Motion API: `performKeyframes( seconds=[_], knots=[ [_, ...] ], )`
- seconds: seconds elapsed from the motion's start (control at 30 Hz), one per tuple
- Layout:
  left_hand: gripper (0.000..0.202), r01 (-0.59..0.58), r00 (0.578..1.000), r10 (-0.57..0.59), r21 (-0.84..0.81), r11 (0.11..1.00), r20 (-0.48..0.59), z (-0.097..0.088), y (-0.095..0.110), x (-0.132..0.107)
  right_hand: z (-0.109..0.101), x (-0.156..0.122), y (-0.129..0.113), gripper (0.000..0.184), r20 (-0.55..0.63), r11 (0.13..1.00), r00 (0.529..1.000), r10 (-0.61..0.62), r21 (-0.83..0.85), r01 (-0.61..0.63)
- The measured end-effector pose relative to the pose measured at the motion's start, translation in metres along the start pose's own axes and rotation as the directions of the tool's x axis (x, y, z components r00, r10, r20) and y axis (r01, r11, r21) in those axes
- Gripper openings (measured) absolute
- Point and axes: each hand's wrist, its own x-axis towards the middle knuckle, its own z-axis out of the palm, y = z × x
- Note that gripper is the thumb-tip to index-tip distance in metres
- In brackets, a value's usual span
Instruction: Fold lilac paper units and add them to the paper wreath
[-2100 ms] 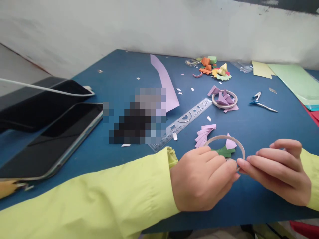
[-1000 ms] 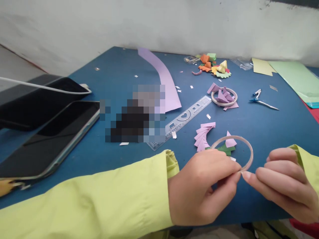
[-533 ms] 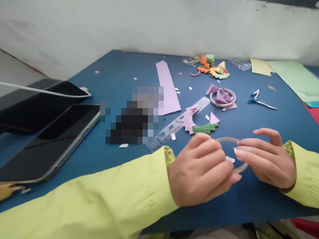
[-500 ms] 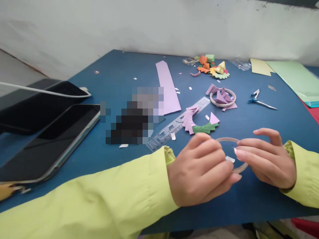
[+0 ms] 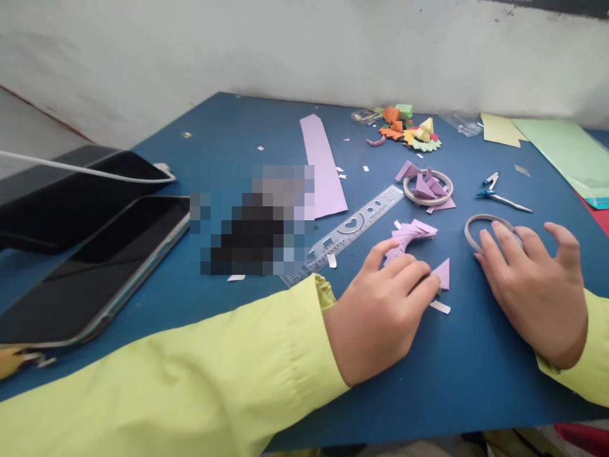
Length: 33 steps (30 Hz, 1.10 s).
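Note:
A curved chain of folded lilac paper pieces point(image 5: 413, 233) lies under my left hand point(image 5: 380, 311), whose fingers are closed on it. Most of its green section is covered by those fingers. A lilac triangle point(image 5: 443, 273) sticks out at the chain's near end. To the right, my right hand point(image 5: 535, 285) has its fingers on a thin roll of tape point(image 5: 469, 233) at the table surface. The near part of that roll is hidden behind the fingers. Close to my left fingertips lies a small white strip point(image 5: 440, 307).
A clear stencil ruler point(image 5: 359, 222) and lilac paper strip point(image 5: 323, 165) lie beyond my left hand. Another tape roll point(image 5: 408, 193) encircles lilac folded pieces. A blue-and-white compass point(image 5: 504, 198) is at right, paper figures point(image 5: 423, 132) behind, a phone point(image 5: 99, 266) at left.
The tape roll moved from between both hands to the right, with my right hand. My left hand let go of it and took hold of the paper chain, which shifted right and turned.

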Motion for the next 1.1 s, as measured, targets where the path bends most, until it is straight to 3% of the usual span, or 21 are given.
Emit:
performKeyframes(
  seconds=[0.07,0.13,0.23,0.33,0.43,0.57,0.77,1.1],
  knots=[
    [0.027,-0.025,0.999,0.023,-0.067,0.997,-0.034,-0.001,0.005,-0.002,-0.004,0.001,-0.001,0.032,-0.093,0.997,0.996,-0.015,0.073,0.022],
    [0.024,-0.03,0.997,0.018,-0.173,0.984,-0.073,-0.003,0.008,-0.003,-0.01,0.001,-0.003,0.029,-0.216,0.958,0.974,-0.066,0.259,0.123],
    [0.019,0.039,0.993,-0.08,-0.414,0.91,-0.081,-0.009,0.012,-0.003,-0.016,-0.001,-0.004,0.022,-0.321,0.754,0.944,-0.075,0.602,0.264],
    [0.026,0.172,0.978,-0.206,-0.673,0.72,0.029,-0.016,0.014,-0.001,-0.016,-0.003,-0.005,0.035,-0.283,0.563,0.958,-0.047,0.785,0.26],
    [0.031,0.276,0.945,-0.3,-0.805,0.525,0.129,-0.021,0.015,0.002,-0.012,-0.003,-0.004,0.051,-0.23,0.397,0.967,-0.111,0.882,0.255],
    [0.029,0.319,0.923,-0.338,-0.86,0.398,0.185,-0.022,0.016,0.004,-0.012,0.0,0.0,0.059,-0.115,0.238,0.98,-0.16,0.959,0.151],
    [0.029,0.355,0.914,-0.331,-0.856,0.375,0.234,-0.022,0.014,0.004,-0.016,-0.001,0.003,0.056,-0.024,0.137,0.977,-0.211,0.989,0.054],
    [0.028,0.303,0.934,-0.299,-0.876,0.374,0.195,-0.021,0.013,0.002,-0.016,0.001,0.009,0.054,0.047,-0.013,0.949,-0.313,0.998,-0.053]
  ],
)
